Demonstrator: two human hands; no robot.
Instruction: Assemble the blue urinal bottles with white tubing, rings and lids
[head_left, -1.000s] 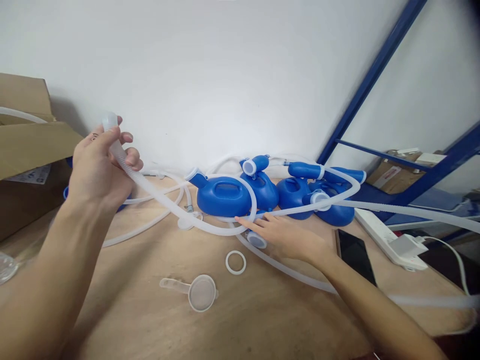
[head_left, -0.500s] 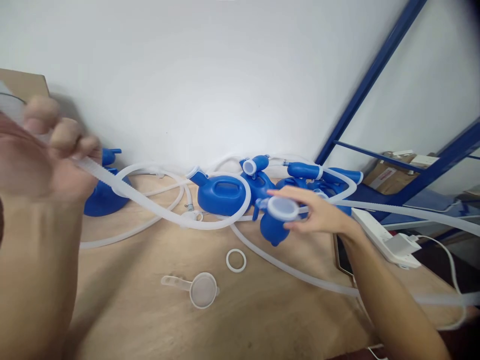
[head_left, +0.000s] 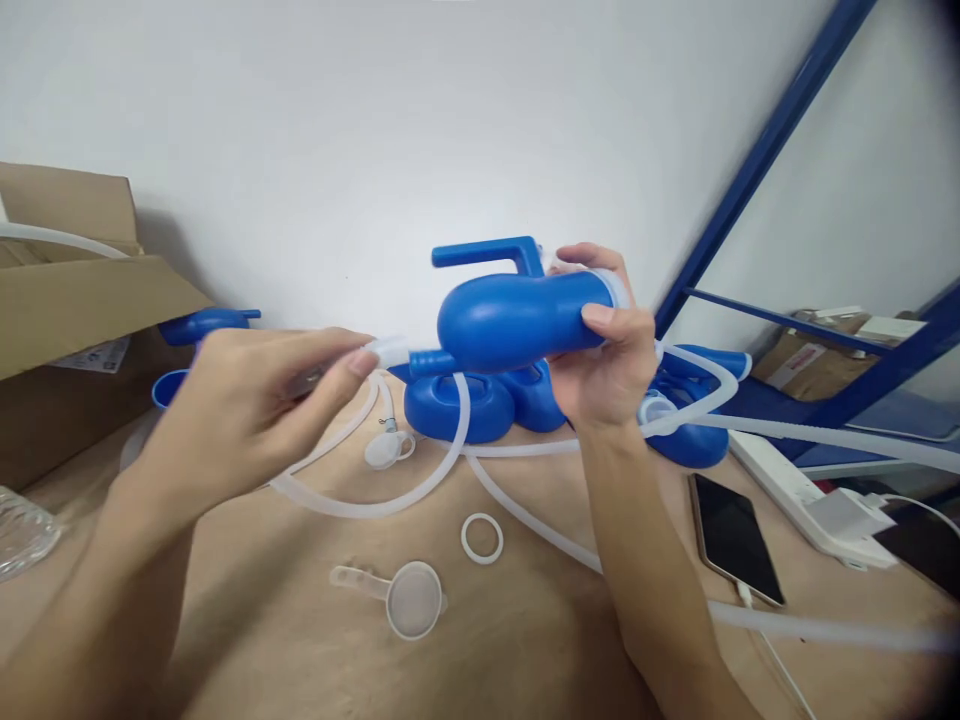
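Observation:
My right hand (head_left: 607, 345) grips a blue plastic urinal bottle (head_left: 517, 315) by its white-rimmed neck, holding it tilted on its side above the table. The bottle's handle points up and left, and its ribbed spout (head_left: 430, 362) faces left. My left hand (head_left: 292, 390) pinches the end of a translucent white hose (head_left: 391, 350) at the spout; whether the two touch I cannot tell for sure. On the table below lie a white cap with a strap (head_left: 415, 600) and a white ring (head_left: 481, 539).
Other blue bottles (head_left: 457, 408) and looping hoses (head_left: 375, 508) lie along the wall. An open cardboard box (head_left: 75, 290) stands at left, with clear plastic (head_left: 26, 530) before it. On the right are a phone (head_left: 739, 540), a power strip (head_left: 810, 500) and blue shelving (head_left: 772, 150).
My right hand has lifted the bottle from the table and turned it sideways. My left hand has come down and inward, bringing the hose end to the spout.

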